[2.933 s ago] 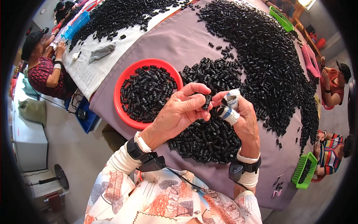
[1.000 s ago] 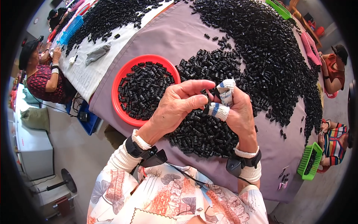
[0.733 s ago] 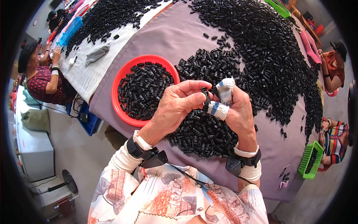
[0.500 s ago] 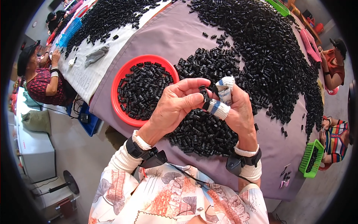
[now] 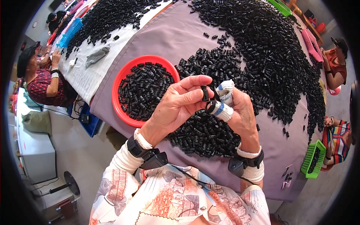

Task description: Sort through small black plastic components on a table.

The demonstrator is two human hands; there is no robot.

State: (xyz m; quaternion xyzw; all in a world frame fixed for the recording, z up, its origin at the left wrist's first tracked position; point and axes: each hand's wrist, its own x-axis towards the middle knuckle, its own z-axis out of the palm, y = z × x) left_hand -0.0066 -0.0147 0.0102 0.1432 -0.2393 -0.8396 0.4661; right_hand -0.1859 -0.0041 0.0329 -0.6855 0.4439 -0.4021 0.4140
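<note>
- hands: the left hand [image 5: 176,102] pinches one small black part [image 5: 205,93] between thumb and forefinger, above the counter [image 5: 159,39]; the right hand [image 5: 243,112] is partly curled just beside it, with striped white wraps [image 5: 220,110] on its digits; whether it grips anything cannot be told.
- surface: mauve cloth covers the counter; a near heap [image 5: 204,137] of black parts lies beneath the hands, and a larger heap [image 5: 279,71] spreads beyond.
- left of the near heap: a round red basin [image 5: 115,93], filled with similar parts.
- right edge: a green basket [image 5: 310,168] and, farther up, a pink basket [image 5: 312,45].
- left: a white cloth [image 5: 80,77] bearing a grey bag [image 5: 96,56], a blue basket [image 5: 71,32] and more black parts.
- room: a co-worker in a patterned top [image 5: 42,87] at left; others at right, one in stripes [image 5: 337,142]; an olive sack [image 5: 36,121] on a white cabinet [image 5: 37,153]; a blue tray [image 5: 90,127] low beside the counter; pale floor [image 5: 93,161].
</note>
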